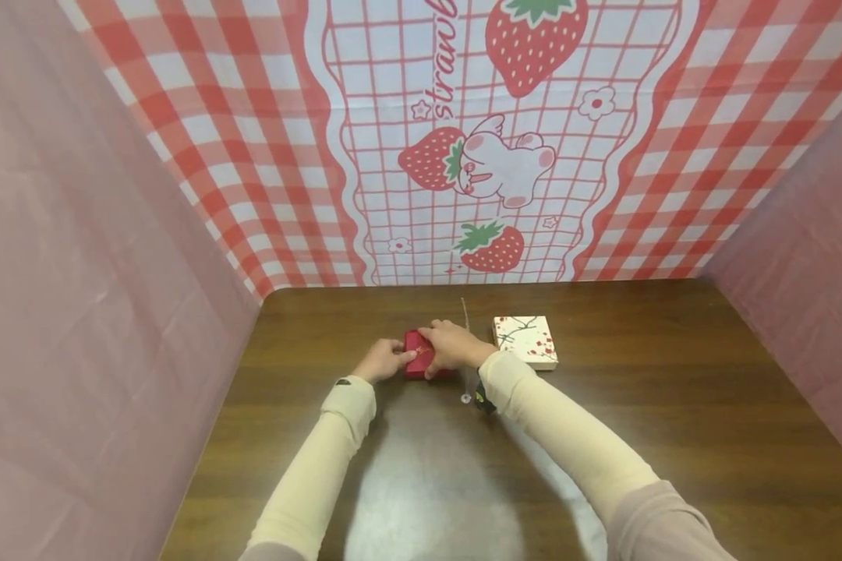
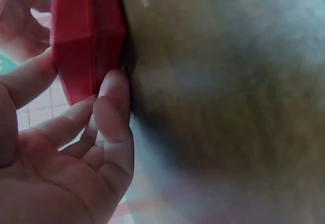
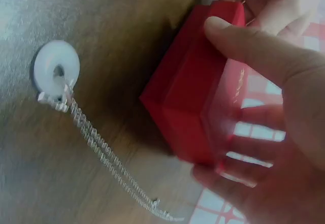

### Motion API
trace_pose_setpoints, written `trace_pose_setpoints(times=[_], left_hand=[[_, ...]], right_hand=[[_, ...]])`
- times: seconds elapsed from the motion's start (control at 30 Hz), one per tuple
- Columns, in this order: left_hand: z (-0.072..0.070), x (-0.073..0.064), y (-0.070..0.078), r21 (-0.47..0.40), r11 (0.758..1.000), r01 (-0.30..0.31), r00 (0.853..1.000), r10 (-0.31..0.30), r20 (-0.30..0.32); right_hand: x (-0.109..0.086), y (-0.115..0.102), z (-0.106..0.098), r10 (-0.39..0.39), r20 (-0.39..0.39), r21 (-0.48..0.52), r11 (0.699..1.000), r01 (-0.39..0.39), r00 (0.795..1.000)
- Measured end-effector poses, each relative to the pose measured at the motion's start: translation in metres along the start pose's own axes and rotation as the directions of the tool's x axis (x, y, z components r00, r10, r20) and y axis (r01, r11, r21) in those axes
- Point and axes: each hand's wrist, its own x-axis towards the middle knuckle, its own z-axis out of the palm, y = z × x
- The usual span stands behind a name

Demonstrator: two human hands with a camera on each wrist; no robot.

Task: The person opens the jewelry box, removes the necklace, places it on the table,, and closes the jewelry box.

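A small red jewelry box (image 1: 415, 343) with gold marking on top sits on the table, its lid on. At its left side my left hand (image 1: 381, 361) holds it; the left wrist view has the thumb and fingers at the box's end and lower edge. Across the top, my right hand (image 1: 456, 345) grips the box, thumb on the near side and fingers over the far side, as the right wrist view shows. A silver chain necklace (image 3: 104, 155) with a white ring-shaped pendant (image 3: 56, 64) lies on the table right of the box, partly behind my right wrist in the head view.
A flat cream box (image 1: 526, 339) with red flowers and dark branches stands right of my right hand. Beneath my right wrist is a small dark object (image 1: 485, 396), mostly hidden. A strawberry-print checked cloth (image 1: 463, 140) hangs behind the wooden table (image 1: 673, 405); pink cloths hang at both sides.
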Motion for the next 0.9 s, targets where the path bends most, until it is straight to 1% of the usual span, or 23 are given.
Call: trace_pose_setpoints(times=[0.03,0.1,0.2,0.3,0.4,0.47,0.67,0.73,0.9], left_hand=[[0.002,0.0,0.0,-0.004,1.0,0.007,1.0,-0.007,0.0],[0.004,0.0,0.001,-0.018,1.0,0.003,1.0,-0.003,-0.004],[0.005,0.001,0.005,-0.028,0.999,-0.03,0.999,0.029,-0.019],[0.004,0.001,0.01,0.022,0.997,-0.079,0.996,0.08,-0.032],[0.003,-0.001,0.013,0.079,0.991,-0.105,0.993,0.108,-0.035],[0.002,-0.002,0.013,0.098,0.99,-0.103,0.994,0.106,-0.027],[0.005,-0.007,0.012,0.158,0.98,-0.121,0.992,0.116,0.042],[0.005,-0.008,0.013,0.159,0.978,-0.133,0.991,0.128,0.041],[0.005,-0.008,0.017,0.124,0.986,-0.113,0.994,0.111,0.019]], right_hand=[[0.0,0.0,0.001,0.006,0.006,-0.014,1.0,-0.006,1.0],[0.0,-0.001,0.002,0.023,0.009,-0.032,0.999,-0.022,1.0],[-0.001,-0.002,0.002,0.039,0.011,-0.038,0.999,-0.039,0.999],[-0.001,-0.005,0.001,0.038,0.017,-0.029,0.999,-0.038,0.999],[0.0,-0.008,-0.001,0.046,0.023,-0.023,0.999,-0.046,0.999],[0.001,-0.01,-0.002,0.05,0.023,-0.017,0.999,-0.049,0.999],[0.001,-0.011,0.0,0.063,0.03,-0.027,0.998,-0.062,0.998],[0.001,-0.011,0.001,0.072,0.028,-0.034,0.997,-0.071,0.997],[0.003,-0.011,-0.001,0.077,0.026,-0.022,0.997,-0.076,0.997]])
